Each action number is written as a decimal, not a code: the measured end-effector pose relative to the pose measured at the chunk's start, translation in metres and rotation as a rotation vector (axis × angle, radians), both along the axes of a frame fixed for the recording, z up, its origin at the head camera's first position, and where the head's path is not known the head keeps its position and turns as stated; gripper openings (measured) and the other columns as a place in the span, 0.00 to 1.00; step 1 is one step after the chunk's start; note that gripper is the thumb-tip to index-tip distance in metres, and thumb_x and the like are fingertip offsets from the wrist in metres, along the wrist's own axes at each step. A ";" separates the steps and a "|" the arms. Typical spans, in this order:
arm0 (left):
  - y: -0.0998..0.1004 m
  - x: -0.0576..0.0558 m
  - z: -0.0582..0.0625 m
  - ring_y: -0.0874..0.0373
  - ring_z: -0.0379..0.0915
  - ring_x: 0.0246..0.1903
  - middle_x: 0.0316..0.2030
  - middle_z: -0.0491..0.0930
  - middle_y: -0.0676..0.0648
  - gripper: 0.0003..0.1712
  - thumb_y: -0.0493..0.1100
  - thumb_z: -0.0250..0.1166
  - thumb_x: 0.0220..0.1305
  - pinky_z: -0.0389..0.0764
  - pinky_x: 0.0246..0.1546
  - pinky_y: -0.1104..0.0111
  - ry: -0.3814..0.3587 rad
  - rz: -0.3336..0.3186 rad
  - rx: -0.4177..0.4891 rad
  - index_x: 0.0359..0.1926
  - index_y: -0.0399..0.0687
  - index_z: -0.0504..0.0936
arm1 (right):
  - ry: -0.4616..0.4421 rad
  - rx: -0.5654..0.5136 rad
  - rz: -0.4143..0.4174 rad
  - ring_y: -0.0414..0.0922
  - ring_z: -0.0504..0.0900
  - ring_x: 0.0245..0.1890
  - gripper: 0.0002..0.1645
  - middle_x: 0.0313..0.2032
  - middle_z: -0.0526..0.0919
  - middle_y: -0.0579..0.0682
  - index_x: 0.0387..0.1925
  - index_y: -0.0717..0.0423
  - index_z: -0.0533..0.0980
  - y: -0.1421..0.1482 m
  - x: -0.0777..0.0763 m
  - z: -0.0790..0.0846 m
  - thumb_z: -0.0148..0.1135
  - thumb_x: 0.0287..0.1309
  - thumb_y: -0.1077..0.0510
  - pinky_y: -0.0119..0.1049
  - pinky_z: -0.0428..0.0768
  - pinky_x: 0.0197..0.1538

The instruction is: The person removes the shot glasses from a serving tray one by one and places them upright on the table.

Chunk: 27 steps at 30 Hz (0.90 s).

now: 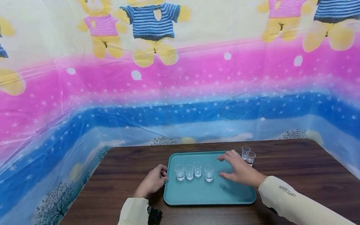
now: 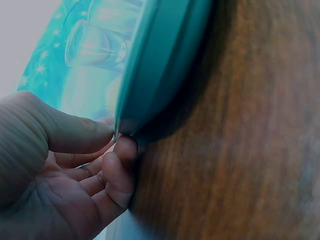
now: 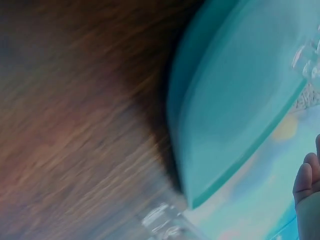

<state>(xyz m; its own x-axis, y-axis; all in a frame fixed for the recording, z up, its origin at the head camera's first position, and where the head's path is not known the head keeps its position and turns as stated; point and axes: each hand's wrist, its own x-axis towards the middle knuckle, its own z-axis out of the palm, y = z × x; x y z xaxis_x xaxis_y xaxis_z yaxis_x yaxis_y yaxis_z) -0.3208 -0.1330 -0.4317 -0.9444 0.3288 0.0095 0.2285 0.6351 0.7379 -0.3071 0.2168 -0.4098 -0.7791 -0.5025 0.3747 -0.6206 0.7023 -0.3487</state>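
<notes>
A teal rectangular tray (image 1: 225,197) lies on the table. My left hand (image 1: 153,181) pinches its left rim; in the left wrist view the thumb (image 2: 82,134) bears on the rim and the fingers curl below it. Several small clear shot glasses stand upright on the tray, the rightmost glass (image 1: 209,173) a little apart from the others. Over the tray's right side hovers my right hand (image 1: 243,170), thumb and fingers spread, holding nothing. Just behind it, off the tray's right edge, are two more shot glasses, a farther one (image 1: 245,152) and a nearer one (image 1: 251,158).
The dark wood-grain table (image 1: 298,175) extends on both sides of the tray. A printed cloth (image 1: 197,78) with bears and snowflakes hangs behind the table and along its sides.
</notes>
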 end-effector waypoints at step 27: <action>0.000 0.000 0.001 0.54 0.67 0.30 0.35 0.69 0.45 0.16 0.30 0.58 0.64 0.72 0.30 0.63 0.017 0.012 -0.011 0.52 0.33 0.69 | 0.020 -0.021 -0.054 0.41 0.71 0.37 0.17 0.37 0.74 0.46 0.46 0.56 0.75 0.004 -0.003 0.001 0.67 0.56 0.55 0.38 0.74 0.38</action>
<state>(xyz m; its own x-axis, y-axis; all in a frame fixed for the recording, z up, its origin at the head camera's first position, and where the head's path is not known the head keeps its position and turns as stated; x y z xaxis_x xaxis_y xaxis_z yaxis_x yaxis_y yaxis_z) -0.3210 -0.1325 -0.4303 -0.9478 0.3181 0.0221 0.2338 0.6461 0.7266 -0.3097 0.2213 -0.4090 -0.7973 -0.4516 0.4006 -0.5888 0.7278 -0.3515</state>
